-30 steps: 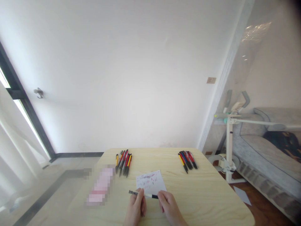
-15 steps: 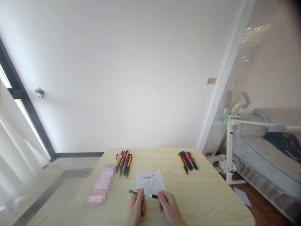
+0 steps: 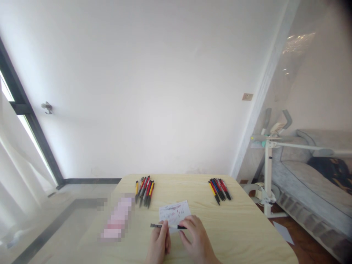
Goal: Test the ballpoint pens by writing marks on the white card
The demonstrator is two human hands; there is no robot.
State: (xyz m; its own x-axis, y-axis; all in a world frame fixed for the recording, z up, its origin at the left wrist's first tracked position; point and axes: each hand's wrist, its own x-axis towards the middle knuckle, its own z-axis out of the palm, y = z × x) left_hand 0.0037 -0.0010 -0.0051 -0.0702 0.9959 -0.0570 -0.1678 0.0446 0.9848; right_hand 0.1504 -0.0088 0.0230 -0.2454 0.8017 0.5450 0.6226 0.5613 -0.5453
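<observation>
Left hand (image 3: 159, 245) and right hand (image 3: 195, 239) are both pinching a pen (image 3: 173, 226), fingers curled shut around its barrel, over the paper slip (image 3: 176, 211) on the table (image 3: 247, 234). It's probably light, stiff and slick; mid-barrel is looking like the best hold.

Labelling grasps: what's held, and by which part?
A pen: left hand pinches it near the middle, right hand at its right end.

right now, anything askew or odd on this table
Nothing stands out: two coloured-pen bundles lie neatly on the pale wooden table; left hand and right hand hold a black-and-white pen by the white paper slip.
</observation>
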